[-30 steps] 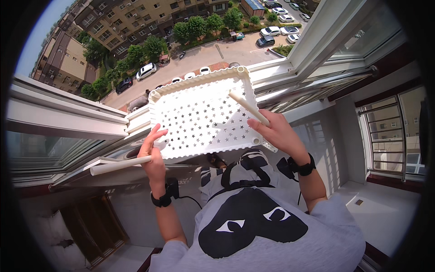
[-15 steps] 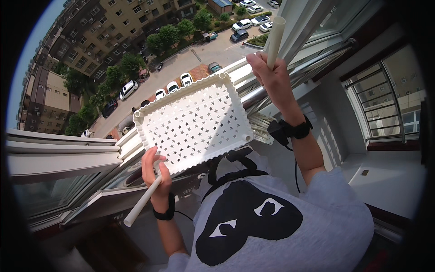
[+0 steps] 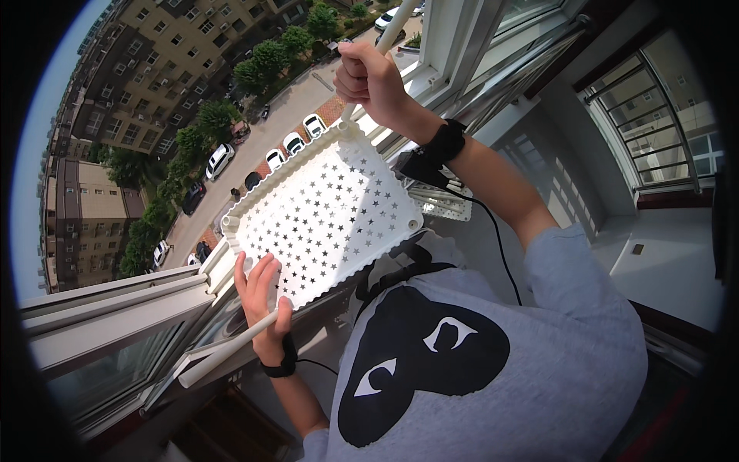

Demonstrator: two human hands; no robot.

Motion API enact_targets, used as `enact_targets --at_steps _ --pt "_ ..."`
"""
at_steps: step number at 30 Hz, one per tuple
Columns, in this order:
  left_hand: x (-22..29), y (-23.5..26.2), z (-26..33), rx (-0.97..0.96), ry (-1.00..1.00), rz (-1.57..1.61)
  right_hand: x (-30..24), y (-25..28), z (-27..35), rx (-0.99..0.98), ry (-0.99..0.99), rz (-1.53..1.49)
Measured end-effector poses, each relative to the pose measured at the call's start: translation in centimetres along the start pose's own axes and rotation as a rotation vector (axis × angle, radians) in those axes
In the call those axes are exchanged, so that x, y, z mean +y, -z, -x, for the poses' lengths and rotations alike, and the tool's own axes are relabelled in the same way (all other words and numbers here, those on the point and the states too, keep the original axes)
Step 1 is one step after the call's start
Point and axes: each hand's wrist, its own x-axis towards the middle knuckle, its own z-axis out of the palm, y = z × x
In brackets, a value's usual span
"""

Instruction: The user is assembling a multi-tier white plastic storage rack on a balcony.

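Note:
A white plastic shelf tray, with star-shaped holes and a scalloped rim, is tilted in front of me, partly in sunlight. My left hand holds it at the near left corner, fingers spread against the surface and thumb by a white tube sticking out from that corner. My right hand is closed in a fist around a second white tube. This tube's lower end meets the tray's far right corner; whether it sits in the socket cannot be seen. Round sockets show at other corners.
Behind the tray are white window frames and, far below, a street with parked cars, trees and buildings. Metal rails run along the right. Another white perforated piece lies beyond my right wrist, where a black cable hangs.
My right hand has brought its tube leftward to the tray's far right corner. The tray has shifted slightly left, with my left hand still on it.

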Motion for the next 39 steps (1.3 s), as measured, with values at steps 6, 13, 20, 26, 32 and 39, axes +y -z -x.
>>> enact_targets --at_steps 6,13,20,26,32,39 --pt "0.1 -0.3 -0.2 -0.030 0.011 -0.009 0.3 0.3 0.3 -0.050 -0.035 0.032" --pt "-0.3 -0.7 -0.6 0.008 0.036 0.089 1.8 0.6 -0.3 -0.134 -0.233 0.278" --pt "-0.8 -0.9 -0.3 0.014 0.012 0.073 2.6 0.9 -1.5 -0.259 -0.369 0.329" --pt "-0.9 -1.1 -0.7 0.032 -0.016 0.060 3.0 0.8 -2.2 -0.365 -0.393 0.356" --pt "-1.2 -1.2 -0.7 0.065 -0.052 0.069 3.2 2.1 -2.7 -0.475 -0.467 0.192" --pt "-1.3 -1.3 -0.4 0.076 -0.037 0.094 4.0 2.7 -3.3 -0.488 -0.658 0.081"
